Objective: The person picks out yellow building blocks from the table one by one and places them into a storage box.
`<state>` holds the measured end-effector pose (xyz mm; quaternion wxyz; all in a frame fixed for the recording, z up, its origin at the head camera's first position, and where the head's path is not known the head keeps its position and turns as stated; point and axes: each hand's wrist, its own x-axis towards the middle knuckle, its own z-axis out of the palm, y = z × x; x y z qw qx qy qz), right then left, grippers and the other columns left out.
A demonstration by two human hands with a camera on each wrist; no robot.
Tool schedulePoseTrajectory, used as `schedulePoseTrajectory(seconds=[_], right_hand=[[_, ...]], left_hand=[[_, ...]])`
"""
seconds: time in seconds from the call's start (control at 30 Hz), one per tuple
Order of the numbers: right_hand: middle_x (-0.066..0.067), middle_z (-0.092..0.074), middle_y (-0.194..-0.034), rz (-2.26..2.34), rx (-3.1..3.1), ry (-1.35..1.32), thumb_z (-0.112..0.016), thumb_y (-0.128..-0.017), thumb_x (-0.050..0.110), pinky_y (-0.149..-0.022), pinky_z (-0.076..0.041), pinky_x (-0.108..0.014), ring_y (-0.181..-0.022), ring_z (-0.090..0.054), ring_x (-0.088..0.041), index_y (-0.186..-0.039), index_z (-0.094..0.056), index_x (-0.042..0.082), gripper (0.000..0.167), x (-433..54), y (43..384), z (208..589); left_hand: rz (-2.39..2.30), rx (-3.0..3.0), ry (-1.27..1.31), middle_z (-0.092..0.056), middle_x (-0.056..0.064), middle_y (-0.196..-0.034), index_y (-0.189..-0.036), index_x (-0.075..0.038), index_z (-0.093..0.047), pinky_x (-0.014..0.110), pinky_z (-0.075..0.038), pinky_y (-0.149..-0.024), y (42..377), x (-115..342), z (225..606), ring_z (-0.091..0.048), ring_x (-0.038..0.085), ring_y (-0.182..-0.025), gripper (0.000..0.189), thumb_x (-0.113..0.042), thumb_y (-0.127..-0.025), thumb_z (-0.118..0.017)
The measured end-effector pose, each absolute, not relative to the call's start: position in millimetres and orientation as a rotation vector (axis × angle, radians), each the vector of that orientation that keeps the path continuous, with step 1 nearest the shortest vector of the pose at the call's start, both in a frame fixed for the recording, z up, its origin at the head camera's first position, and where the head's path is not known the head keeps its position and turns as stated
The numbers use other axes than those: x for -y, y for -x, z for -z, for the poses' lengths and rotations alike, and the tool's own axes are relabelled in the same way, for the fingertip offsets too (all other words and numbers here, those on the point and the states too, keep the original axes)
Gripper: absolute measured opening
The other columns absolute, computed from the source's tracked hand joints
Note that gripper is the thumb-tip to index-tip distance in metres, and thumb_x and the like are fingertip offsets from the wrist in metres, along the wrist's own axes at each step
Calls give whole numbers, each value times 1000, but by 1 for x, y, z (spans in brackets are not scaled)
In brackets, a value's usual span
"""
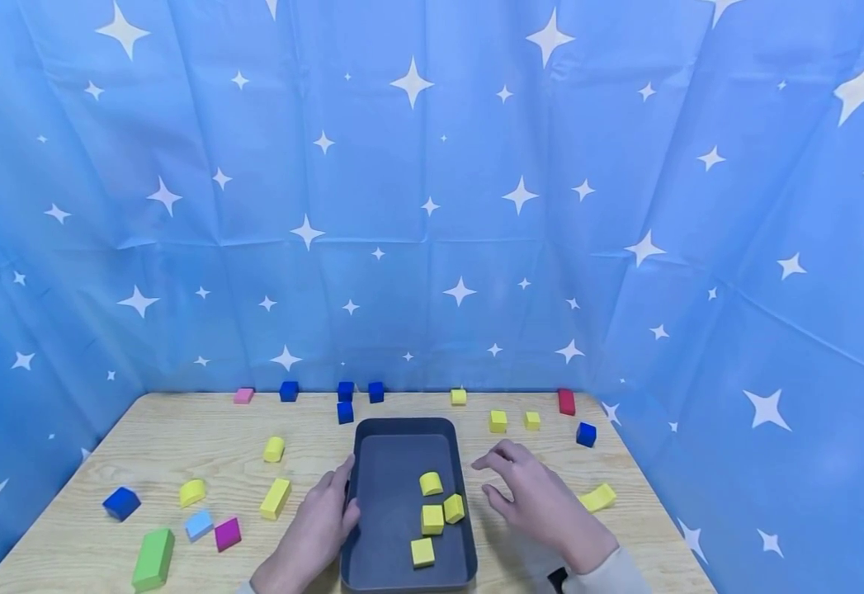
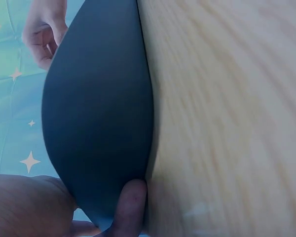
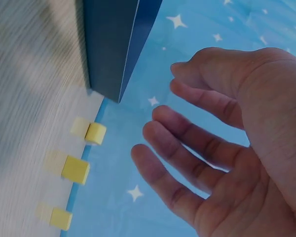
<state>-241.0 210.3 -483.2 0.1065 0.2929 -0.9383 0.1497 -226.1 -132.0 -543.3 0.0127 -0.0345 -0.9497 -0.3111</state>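
A dark grey tray (image 1: pixel 387 495) lies in the front middle of the table, with a yellow rounded block (image 1: pixel 430 483) and several yellow cubes (image 1: pixel 432 520) in its right half. My left hand (image 1: pixel 318 516) grips the tray's left wall, thumb on the inner side of the rim. In the left wrist view a finger (image 2: pixel 130 205) presses the outer wall low, close to the tabletop. To the right of the tray my right hand (image 1: pixel 528 495) hovers with loosely bent, spread fingers. Nothing is between those fingers (image 3: pixel 163 173) in the right wrist view.
Behind the right hand stand yellow cubes (image 1: pixel 498 421), a red block (image 1: pixel 566 402) and a blue cube (image 1: pixel 586 435). Yellow pieces (image 1: pixel 597 497) lie beside the right wrist. Leftward are a green block (image 1: pixel 153 559), a magenta block (image 1: pixel 228 535) and a blue block (image 1: pixel 121 503). A starry curtain (image 1: pixel 432 206) borders the table.
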Motion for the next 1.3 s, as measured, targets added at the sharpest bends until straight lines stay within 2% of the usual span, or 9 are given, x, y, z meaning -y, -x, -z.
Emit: schedulePoseTrajectory(seconds=[0.3, 0.6, 0.77, 0.9, 1.03, 1.17, 1.3], right_hand=[[0, -76, -123, -465, 2888, -647, -92, -101, 14, -92, -73, -41, -112, -75, -19, -127, -84, 19, 27, -222, 247, 481], [-4, -77, -122, -476, 2955, -446, -93, -100, 15, -89, -72, -43, -104, -72, -17, -128, -85, 16, 29, -241, 256, 480], [-13, -77, -128, -511, 3015, -373, -90, -103, 18, -98, -72, -52, -108, -74, -23, -134, -83, 11, 32, -253, 263, 482], [-18, -76, -136, -537, 3062, -298, -88, -105, 22, -104, -70, -61, -117, -77, -31, -138, -82, 10, 36, -265, 268, 484], [-21, -75, -141, -540, 3092, -233, -87, -106, 23, -108, -68, -64, -123, -75, -34, -140, -81, 8, 38, -275, 272, 486], [-23, -74, -139, -552, 3116, -212, -86, -106, 23, -100, -69, -58, -113, -73, -29, -141, -79, 4, 41, -285, 274, 488], [-23, -74, -129, -571, 3131, -226, -87, -105, 21, -88, -69, -52, -102, -71, -25, -142, -77, -2, 45, -294, 275, 491]], left_hand=[[968, 2955, 112, -77, 18, -124, -172, 2, -51, 40, -75, -82, 226, 132, 543, -68, 15, -88, 71, -10, -108, -79], [962, 2953, 112, -77, 21, -131, -172, 2, -50, 44, -76, -88, 226, 132, 542, -72, 15, -93, 71, -10, -108, -79], [967, 2931, 147, -77, 20, -126, -171, 4, -50, 39, -75, -81, 225, 133, 544, -69, 14, -89, 71, -9, -108, -79], [971, 2915, 170, -77, 18, -122, -170, 5, -51, 34, -71, -75, 224, 134, 545, -67, 13, -86, 69, -7, -107, -77], [977, 2922, 161, -77, 18, -122, -170, 5, -51, 34, -71, -74, 225, 134, 544, -67, 13, -86, 69, -7, -108, -77], [971, 2932, 150, -77, 19, -124, -171, 4, -50, 37, -73, -77, 224, 133, 544, -68, 14, -87, 70, -8, -108, -78], [963, 2937, 142, -77, 19, -124, -171, 4, -51, 38, -74, -79, 224, 133, 544, -68, 14, -86, 70, -9, -108, -78]])
